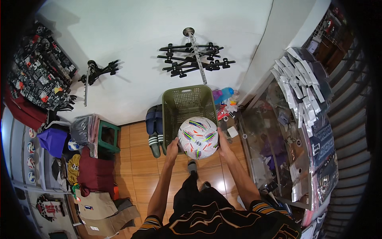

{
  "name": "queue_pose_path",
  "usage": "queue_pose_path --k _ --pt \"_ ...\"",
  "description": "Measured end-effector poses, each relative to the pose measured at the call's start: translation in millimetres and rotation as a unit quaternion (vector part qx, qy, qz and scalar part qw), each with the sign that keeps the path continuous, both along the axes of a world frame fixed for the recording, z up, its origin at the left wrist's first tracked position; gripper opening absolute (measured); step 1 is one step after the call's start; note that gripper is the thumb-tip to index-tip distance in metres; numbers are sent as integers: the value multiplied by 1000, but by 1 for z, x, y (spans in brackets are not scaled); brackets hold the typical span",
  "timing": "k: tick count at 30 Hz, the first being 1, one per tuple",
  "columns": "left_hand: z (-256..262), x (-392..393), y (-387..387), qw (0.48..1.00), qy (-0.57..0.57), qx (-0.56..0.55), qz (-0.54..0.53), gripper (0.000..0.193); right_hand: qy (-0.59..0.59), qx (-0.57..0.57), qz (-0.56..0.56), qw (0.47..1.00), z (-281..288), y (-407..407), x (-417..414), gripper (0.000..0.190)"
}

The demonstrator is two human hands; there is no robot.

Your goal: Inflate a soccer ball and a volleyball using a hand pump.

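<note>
Between my two hands is a white football (198, 138) with colourful streaks and a small black crest. My left hand (172, 149) presses on its left side, and my right hand (223, 142) on its right. Behind and below the ball stands an olive-green perforated plastic basket (191, 89), whose front part the ball covers. The visible inside of the basket shows only its holed walls and base.
Slide sandals (154, 131) stand left of the basket; bottles (225, 94) and small items lie right. A glass display case (268, 143) flanks me on the right. A green stool (109, 136), clothing and a cardboard box (98, 209) stand left. Hanger rails (197, 56) jut from the wall.
</note>
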State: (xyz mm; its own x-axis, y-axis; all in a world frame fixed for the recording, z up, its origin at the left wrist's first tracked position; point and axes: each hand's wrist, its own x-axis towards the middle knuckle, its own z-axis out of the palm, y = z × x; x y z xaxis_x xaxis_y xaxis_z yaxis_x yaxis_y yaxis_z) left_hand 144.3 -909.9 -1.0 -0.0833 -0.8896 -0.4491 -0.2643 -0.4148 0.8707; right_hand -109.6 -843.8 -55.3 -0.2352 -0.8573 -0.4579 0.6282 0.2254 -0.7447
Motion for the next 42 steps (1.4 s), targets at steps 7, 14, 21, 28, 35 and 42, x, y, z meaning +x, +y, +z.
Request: queue_pose_path --k 7,14,21,28,35,42 --pt "-83 -2 -95 996 -49 67 -19 57 13 140 53 989 -51 -86 -4 67" --pt "-213 -10 -151 974 -70 214 2 71 99 235 62 965 -153 -145 6 79" --pt "-291 -11 -190 937 -83 336 -44 70 19 250 56 966 -232 -175 12 72" --pt "-319 -16 -256 950 -85 294 -54 55 65 238 60 967 -259 -255 20 92" --pt "-332 -79 -277 964 -131 156 -169 74 423 297 178 837 -314 -269 -4 123" --pt "-349 -79 -269 966 -222 52 -121 89 445 323 184 815 -308 -281 13 132"
